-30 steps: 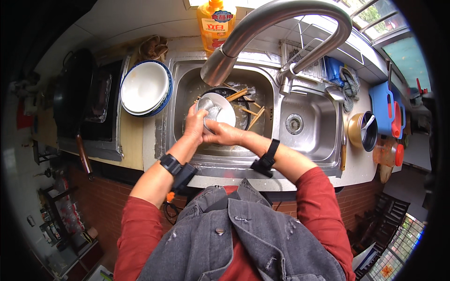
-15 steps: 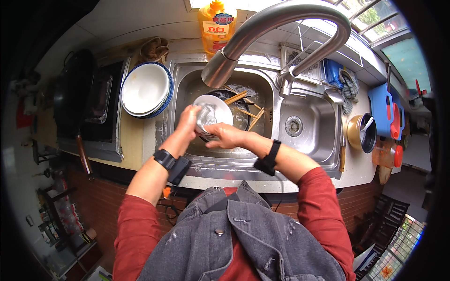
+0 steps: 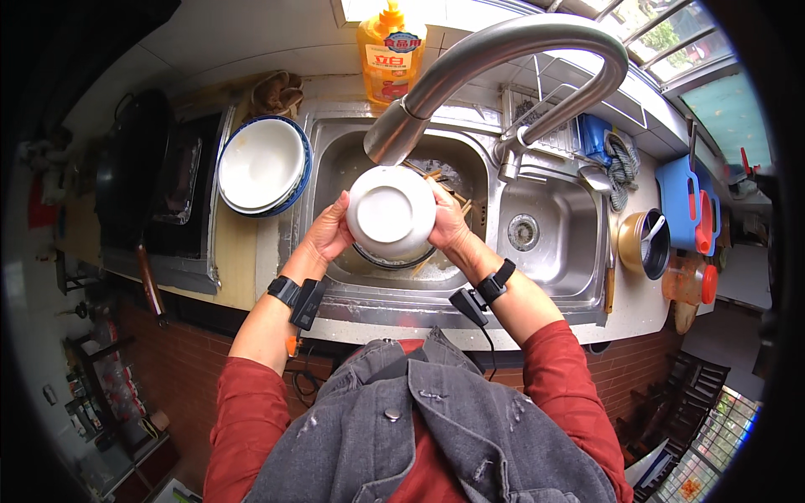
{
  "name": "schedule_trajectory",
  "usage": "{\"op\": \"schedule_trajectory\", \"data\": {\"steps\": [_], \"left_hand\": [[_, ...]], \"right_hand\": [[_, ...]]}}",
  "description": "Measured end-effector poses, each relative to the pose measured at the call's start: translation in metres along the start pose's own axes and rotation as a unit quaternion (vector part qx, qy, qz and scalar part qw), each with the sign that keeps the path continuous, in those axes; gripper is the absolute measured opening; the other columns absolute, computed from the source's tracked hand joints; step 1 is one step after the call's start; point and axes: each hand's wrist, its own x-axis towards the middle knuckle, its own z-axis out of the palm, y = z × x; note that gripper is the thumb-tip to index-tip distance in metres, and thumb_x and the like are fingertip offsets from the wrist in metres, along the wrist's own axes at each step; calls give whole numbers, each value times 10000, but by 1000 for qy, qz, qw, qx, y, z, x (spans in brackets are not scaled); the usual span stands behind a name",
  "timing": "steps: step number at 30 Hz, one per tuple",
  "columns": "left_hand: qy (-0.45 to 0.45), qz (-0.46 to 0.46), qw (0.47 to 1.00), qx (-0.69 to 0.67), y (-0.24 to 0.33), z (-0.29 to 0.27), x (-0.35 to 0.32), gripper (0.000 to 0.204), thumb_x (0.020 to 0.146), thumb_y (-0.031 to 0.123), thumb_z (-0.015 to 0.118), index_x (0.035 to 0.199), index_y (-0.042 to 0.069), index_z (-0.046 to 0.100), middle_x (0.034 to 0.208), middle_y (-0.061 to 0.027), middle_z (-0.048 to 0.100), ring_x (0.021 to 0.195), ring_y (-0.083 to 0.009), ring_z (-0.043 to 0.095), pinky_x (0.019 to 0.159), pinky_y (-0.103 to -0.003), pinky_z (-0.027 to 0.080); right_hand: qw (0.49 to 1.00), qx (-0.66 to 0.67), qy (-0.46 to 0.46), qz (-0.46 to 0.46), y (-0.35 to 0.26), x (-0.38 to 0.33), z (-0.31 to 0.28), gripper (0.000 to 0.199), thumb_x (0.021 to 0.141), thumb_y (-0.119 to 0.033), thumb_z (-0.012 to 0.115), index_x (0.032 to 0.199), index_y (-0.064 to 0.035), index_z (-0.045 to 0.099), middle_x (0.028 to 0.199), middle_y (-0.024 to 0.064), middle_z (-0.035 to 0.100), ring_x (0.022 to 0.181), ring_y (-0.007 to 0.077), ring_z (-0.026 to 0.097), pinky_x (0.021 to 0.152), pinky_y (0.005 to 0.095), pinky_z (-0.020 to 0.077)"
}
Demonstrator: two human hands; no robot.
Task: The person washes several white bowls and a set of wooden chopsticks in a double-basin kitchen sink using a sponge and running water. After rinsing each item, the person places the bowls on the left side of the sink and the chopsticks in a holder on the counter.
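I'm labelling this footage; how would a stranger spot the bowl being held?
Find the double sink, then its left basin. Above it, the left hand and right hand hold a white bowl between them. Unlike the stacked dishes left of the sink, it shows its underside.
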Motion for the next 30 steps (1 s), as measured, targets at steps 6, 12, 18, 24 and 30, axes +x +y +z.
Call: {"op": "schedule_trajectory", "data": {"steps": [6, 12, 18, 24, 30], "left_hand": [[-137, 32, 985, -95, 2, 26, -12, 582, 782, 193, 719, 1264, -11, 467, 1236, -142, 550, 1162, -267, 508, 1054, -426, 358], [-138, 59, 989, 13, 15, 38, -14, 390, 834, 100, 637, 1187, -16, 517, 1166, -125, 590, 1090, -238, 563, 1002, -408, 417], [-62, 93, 988, 103, 4, 49, 11, 245, 863, 13, 559, 1106, -15, 557, 1053, -103, 630, 965, -193, 615, 900, -342, 484], [-57, 107, 978, 172, -14, 68, 0, 249, 814, 13, 592, 1060, -30, 588, 999, -81, 636, 903, -158, 609, 821, -296, 482], [-44, 45, 973, 221, -21, 68, -10, 197, 814, 4, 590, 1005, -40, 611, 931, -78, 649, 811, -149, 625, 758, -287, 508]], "right_hand": [[979, -162, 61, -104, 14, 15, -34, 235, 909, -168, 538, 1052, 4, 608, 1001, 82, 647, 899, 161, 620, 789, 303, 510], [883, -402, 162, -179, -20, 26, -26, 126, 843, -115, 651, 885, 4, 643, 801, 14, 628, 704, 79, 544, 639, 254, 458], [850, -460, 4, -258, -13, -10, 17, 166, 854, -200, 646, 916, -48, 671, 969, 54, 607, 884, 139, 556, 767, 295, 453], [492, -800, 52, -340, 3, 12, 19, 343, 948, -354, 427, 1206, -211, 603, 1315, 42, 516, 1262, 304, 376, 1046, 437, 265], [914, -399, 6, -71, -14, 38, 0, 454, 891, -227, 425, 1238, 48, 524, 1101, 134, 640, 968, 152, 591, 869, 268, 444]]}}
